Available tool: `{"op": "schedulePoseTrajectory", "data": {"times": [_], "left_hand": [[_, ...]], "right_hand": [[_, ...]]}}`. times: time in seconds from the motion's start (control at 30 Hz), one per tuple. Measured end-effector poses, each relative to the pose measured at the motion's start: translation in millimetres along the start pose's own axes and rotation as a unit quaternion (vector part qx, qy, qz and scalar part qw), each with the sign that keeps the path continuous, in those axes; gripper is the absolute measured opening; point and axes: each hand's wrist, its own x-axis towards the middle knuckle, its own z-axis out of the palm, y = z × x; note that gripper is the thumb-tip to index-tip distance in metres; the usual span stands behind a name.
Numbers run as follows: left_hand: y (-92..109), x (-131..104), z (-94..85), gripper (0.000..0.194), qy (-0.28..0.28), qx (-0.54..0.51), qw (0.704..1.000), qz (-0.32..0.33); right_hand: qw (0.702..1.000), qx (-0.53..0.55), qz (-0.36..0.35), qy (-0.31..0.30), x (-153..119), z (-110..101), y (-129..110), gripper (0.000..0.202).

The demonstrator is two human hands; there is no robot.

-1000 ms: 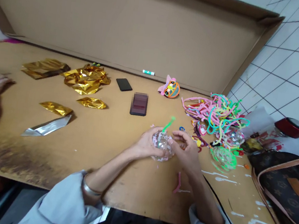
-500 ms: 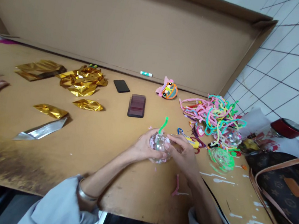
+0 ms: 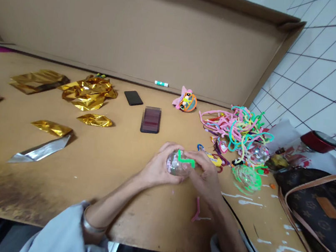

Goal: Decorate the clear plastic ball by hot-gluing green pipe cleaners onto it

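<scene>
A transparent ball (image 3: 173,168) with pinkish bits is gripped by the left hand (image 3: 157,165), the thumb and the fingers being curved around its side; it is held over the middle of the table (image 3: 107,193). From the top of the ball a green pipe cleaner (image 3: 185,160) is seen, bent in a zigzag toward the right hand (image 3: 206,174). The fingers of this hand are curled at the right side of the ball, near the outer end of the green piece; whether this end is pinched cannot be told. A short pink pipe cleaner (image 3: 196,210) is placed on the table just beside the right forearm. Beyond the right hand, a yellow tube (image 3: 216,160) and a heap of coloured pipe cleaners (image 3: 236,125) are seen, and nearby a ball wound with green (image 3: 246,179) is placed. Farther back, a decorated owl-like figure (image 3: 186,100) is set near the cardboard (image 3: 131,32).
</scene>
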Motion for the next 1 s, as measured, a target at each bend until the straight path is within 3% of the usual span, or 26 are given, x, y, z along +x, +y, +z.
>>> {"op": "schedulePoseTrajectory", "data": {"times": [0.2, 0.43, 0.6, 1.0], "left_hand": [[-5, -5, 3.9, 0.062, 0.007, 0.109, 0.992, 0.063], [-12, -6, 7.8, 0.059, 0.03, 0.227, 0.963, 0.14], [-4, -6, 3.3, 0.051, 0.007, 0.27, 0.952, 0.146], [-5, -8, 7.1, 0.054, -0.014, 0.296, 0.946, 0.132]], "right_hand": [[0.999, -0.012, 0.0, 0.045, -2, 5, -5, 0.018], [0.997, -0.013, 0.006, 0.075, -2, 7, -8, 0.013], [0.995, -0.008, 0.031, 0.09, 0, 8, -10, 0.01], [0.989, -0.055, 0.065, 0.12, -3, 18, -10, 0.013]]}}
